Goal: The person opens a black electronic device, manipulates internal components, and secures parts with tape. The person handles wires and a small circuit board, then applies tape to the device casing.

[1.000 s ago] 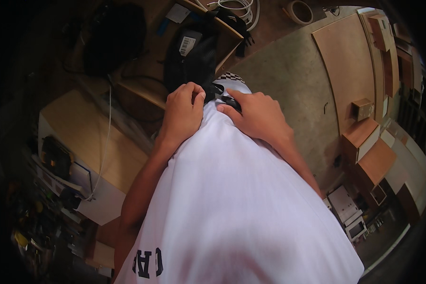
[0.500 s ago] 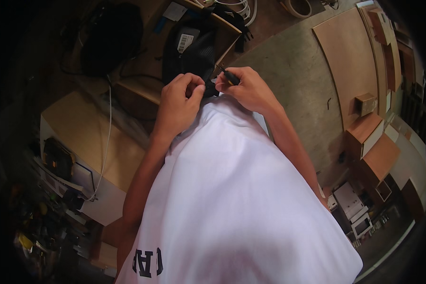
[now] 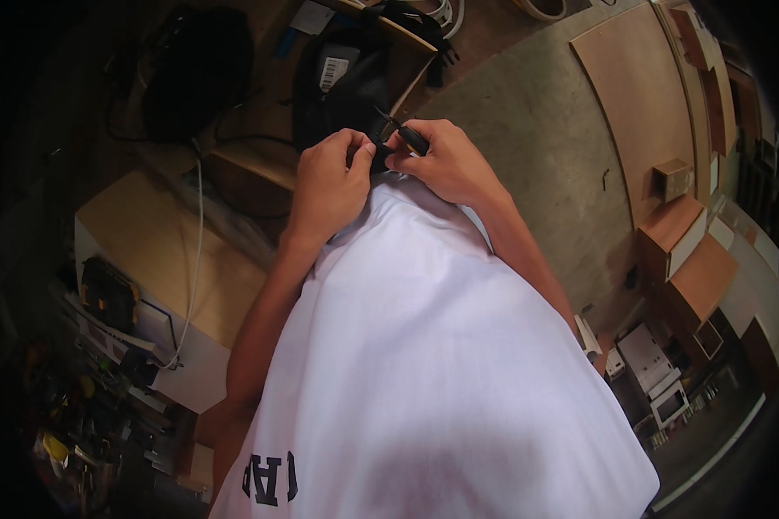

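My left hand (image 3: 333, 177) and my right hand (image 3: 437, 160) meet in front of my chest, just above the hem of my white shirt (image 3: 424, 363). Both pinch a small black object (image 3: 396, 137) between their fingertips; a thin dark tip sticks up from it. Most of the object is hidden by my fingers, so I cannot tell what kind of thing it is. Below the hands lies a black bag (image 3: 346, 86) on a wooden surface.
A wooden workbench (image 3: 160, 251) with a white cable (image 3: 195, 259) stands at the left, with tools and clutter below it. A second dark bag (image 3: 195, 69) lies upper left. Concrete floor (image 3: 545, 147) spreads to the right, bordered by wooden panels and boxes (image 3: 671, 229).
Both hands have lifted off the shirt front and moved forward, away from my body. They now hold the small black object clear of the cloth.
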{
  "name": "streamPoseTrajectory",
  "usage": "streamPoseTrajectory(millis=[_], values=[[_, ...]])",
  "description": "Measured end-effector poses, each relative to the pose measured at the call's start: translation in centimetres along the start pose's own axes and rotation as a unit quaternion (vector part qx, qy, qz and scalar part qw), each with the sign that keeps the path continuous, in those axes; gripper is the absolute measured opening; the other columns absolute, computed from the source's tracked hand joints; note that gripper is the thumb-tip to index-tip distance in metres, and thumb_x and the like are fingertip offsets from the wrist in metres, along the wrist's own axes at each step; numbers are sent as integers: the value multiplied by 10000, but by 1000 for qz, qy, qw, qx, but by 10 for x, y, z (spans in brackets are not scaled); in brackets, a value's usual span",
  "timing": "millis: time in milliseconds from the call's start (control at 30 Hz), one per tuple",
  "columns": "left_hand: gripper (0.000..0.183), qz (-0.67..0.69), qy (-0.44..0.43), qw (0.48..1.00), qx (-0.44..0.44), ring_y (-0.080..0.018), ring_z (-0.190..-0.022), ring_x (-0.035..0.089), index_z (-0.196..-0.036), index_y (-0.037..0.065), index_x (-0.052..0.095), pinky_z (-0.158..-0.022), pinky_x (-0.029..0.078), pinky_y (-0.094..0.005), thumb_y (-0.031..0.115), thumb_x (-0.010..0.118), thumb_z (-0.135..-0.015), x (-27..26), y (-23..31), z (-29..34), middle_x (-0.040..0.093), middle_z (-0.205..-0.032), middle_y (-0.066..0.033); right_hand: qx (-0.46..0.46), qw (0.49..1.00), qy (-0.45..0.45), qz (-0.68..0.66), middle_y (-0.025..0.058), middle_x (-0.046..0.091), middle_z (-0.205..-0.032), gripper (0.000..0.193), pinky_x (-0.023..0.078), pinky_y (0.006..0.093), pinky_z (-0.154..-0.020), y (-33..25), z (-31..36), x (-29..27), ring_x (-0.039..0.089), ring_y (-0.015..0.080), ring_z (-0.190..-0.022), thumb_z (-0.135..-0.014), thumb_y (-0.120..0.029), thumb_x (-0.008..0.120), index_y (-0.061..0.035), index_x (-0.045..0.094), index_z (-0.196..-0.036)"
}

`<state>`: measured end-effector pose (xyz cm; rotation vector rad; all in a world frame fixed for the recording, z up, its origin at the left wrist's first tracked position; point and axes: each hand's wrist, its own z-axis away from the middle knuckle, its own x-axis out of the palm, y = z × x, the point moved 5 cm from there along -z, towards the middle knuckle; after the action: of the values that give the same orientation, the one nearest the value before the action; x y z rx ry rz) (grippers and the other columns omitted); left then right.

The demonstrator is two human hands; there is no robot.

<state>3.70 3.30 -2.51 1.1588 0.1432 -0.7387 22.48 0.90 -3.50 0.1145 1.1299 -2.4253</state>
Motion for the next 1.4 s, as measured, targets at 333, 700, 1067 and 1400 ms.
streamPoseTrajectory(millis=[333,700,1067,1400], values=[[237,82,-7,994,-66,-91,-808,669,-1067,-42,798,-760,537,-301,192,770,-1046,-1,-11,-3,779,-871,-49,-56,965,92,240,148,824,-987,604,620,494,-861,-9,51,-18,790,391,-950,-1085,-536,639,-188,664,-1578],[214,88,-37,990,-104,-77,-827,675,-1074,-29,816,-782,535,-280,180,778,-1046,-4,-7,0,788,-893,-35,35,964,36,261,198,821,-956,480,621,519,-880,-34,53,1,789,415,-910,-1095,-481,614,-267,740,-1505],[204,50,-56,997,-25,-249,-864,771,-1116,-46,773,-814,582,-372,141,714,-1060,3,-1,7,810,-959,-185,104,964,29,244,166,843,-1042,428,634,509,-893,-29,49,7,802,403,-976,-1077,-482,605,-311,798,-1419],[185,29,-61,998,8,-399,-896,786,-1066,-46,756,-823,591,-451,128,694,-1050,6,-1,7,790,-955,-238,85,961,22,263,160,844,-1056,443,621,522,-849,-28,44,9,801,392,-986,-1098,-456,559,-267,785,-1428]])
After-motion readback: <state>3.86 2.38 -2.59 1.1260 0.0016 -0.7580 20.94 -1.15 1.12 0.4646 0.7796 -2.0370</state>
